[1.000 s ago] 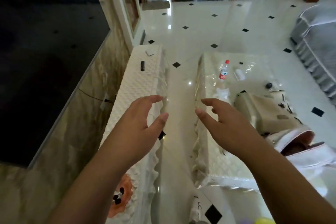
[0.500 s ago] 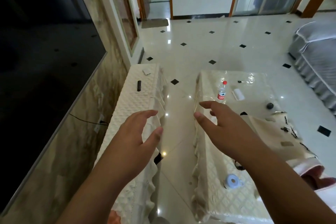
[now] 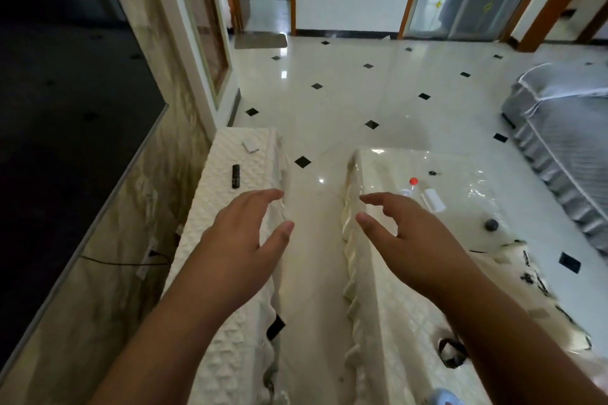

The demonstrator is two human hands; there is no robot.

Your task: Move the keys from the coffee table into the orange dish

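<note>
A small dark object that may be the keys (image 3: 433, 172) lies at the far end of the coffee table (image 3: 460, 171), which wears a cream quilted cloth under clear plastic. The orange dish is out of view. My left hand (image 3: 243, 240) hovers open over the edge of the low cloth-covered cabinet (image 3: 230, 207) on the left. Over the coffee table's near left edge hangs my right hand (image 3: 411, 240), fingers spread and holding nothing. Both hands are well short of the dark object.
On the coffee table are a red-capped bottle (image 3: 413, 181), a white roll (image 3: 432, 200), a dark round thing (image 3: 491, 224), a cream bag (image 3: 526, 276) and a black loop (image 3: 452, 352). A black remote (image 3: 235, 176) lies on the cabinet. A grey sofa (image 3: 566, 128) stands right.
The view has tilted up, so the orange dish at the bottom left has left the picture. Both hands stay open in front of me, at about the same spacing.
</note>
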